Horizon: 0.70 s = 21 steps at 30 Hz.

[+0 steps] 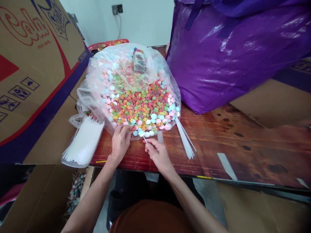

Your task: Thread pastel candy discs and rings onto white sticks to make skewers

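My right hand (157,153) pinches a thin white stick (145,139) between thumb and fingers. The stick's far end points at the white and blue candies at the near rim of a clear plastic bag (97,68). My left hand (120,140) is at that same rim, fingers curled against the candies; whatever they grip is hidden. Inside the bag lie small colourful ring candies (141,105), bordered by pastel oval candies (167,127). A bundle of white sticks (186,142) rests on the table to the right of the bag.
At left, a plastic tray of white sticks (84,140) sits beside a large cardboard box (43,81). A purple bag (218,58) stands at right on the wooden table (206,139). A small packet stack (139,61) tops the bag. Below left are many stick-ended pieces (77,187).
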{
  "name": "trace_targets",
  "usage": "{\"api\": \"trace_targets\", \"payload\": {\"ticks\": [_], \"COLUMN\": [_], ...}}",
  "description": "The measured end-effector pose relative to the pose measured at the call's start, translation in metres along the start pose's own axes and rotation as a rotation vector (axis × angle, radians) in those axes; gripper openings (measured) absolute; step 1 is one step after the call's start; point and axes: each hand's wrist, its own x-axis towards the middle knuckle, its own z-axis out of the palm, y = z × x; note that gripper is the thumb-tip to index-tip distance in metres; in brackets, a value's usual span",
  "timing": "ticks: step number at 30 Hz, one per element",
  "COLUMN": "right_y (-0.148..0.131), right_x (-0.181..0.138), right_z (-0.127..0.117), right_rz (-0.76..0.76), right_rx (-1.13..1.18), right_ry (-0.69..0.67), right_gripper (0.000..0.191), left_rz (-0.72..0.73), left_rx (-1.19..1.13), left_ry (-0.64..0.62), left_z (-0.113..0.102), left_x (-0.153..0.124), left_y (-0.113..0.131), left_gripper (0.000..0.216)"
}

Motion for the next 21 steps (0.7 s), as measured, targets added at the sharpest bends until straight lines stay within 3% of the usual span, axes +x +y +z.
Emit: {"api": "trace_targets", "payload": {"ticks": [3,8,11,21], "right_y": [-0.002,-0.004,-0.003,-0.009], "right_x": [-0.001,-0.002,-0.001,-0.004], "right_z": [0.000,0.000,0.001,0.000], "right_rz": [-0.013,-0.022,-0.033,-0.044], "right_rx": [-0.026,-0.053,-0.085,-0.104], "right_ry": [0.002,-0.008,-0.007,-0.018], "right_gripper": [0.030,0.030,0.031,0.030], "left_rz": [0.002,-0.105,-0.157,-0.192], "left_rx": [0.088,0.245,0.254,0.044], "left_ry": [-0.082,-0.311,-0.379,-0.269], "left_z": [-0.003,-0.012,-0.016,-0.004], "left_x": [0.005,0.022,0.030,0.038], "left_y": [0.006,0.019,0.023,0.004], "left_gripper": [0.025,0.031,0.033,0.020]}}
